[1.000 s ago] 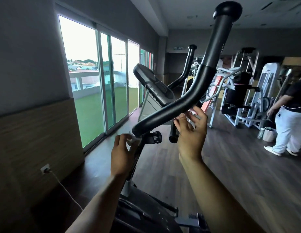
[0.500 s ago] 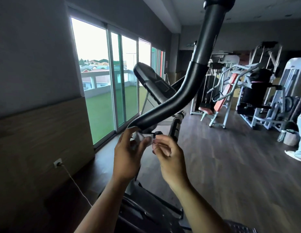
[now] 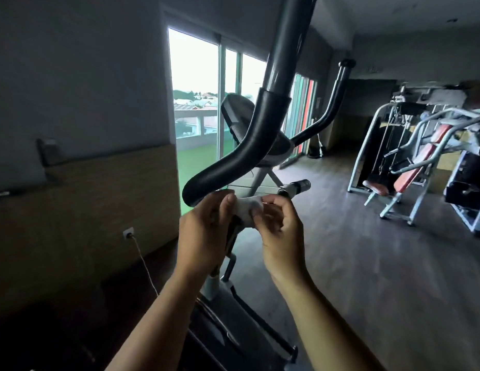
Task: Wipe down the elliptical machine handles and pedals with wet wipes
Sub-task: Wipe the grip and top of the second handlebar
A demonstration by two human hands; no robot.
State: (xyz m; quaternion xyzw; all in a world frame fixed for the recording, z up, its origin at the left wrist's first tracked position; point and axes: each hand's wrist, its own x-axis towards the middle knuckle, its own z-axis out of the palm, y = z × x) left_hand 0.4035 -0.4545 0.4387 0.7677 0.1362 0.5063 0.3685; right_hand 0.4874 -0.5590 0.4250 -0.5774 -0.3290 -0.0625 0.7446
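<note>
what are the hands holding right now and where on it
A white wet wipe: the left hand pinches its left end, the right hand its right end.

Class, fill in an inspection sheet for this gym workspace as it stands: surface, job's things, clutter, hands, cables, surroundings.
Surface: dark plank floor.
Job's things: crumpled wet wipe, held just below the lower end of the near handle; far handle stands behind.
Clutter: nothing seen.
Hands: left hand and right hand both pinch the wet wipe with their fingers.
Cables: one cord hangs from a wall socket.
Surroundings: windows on the left, weight machines on the right.
</note>
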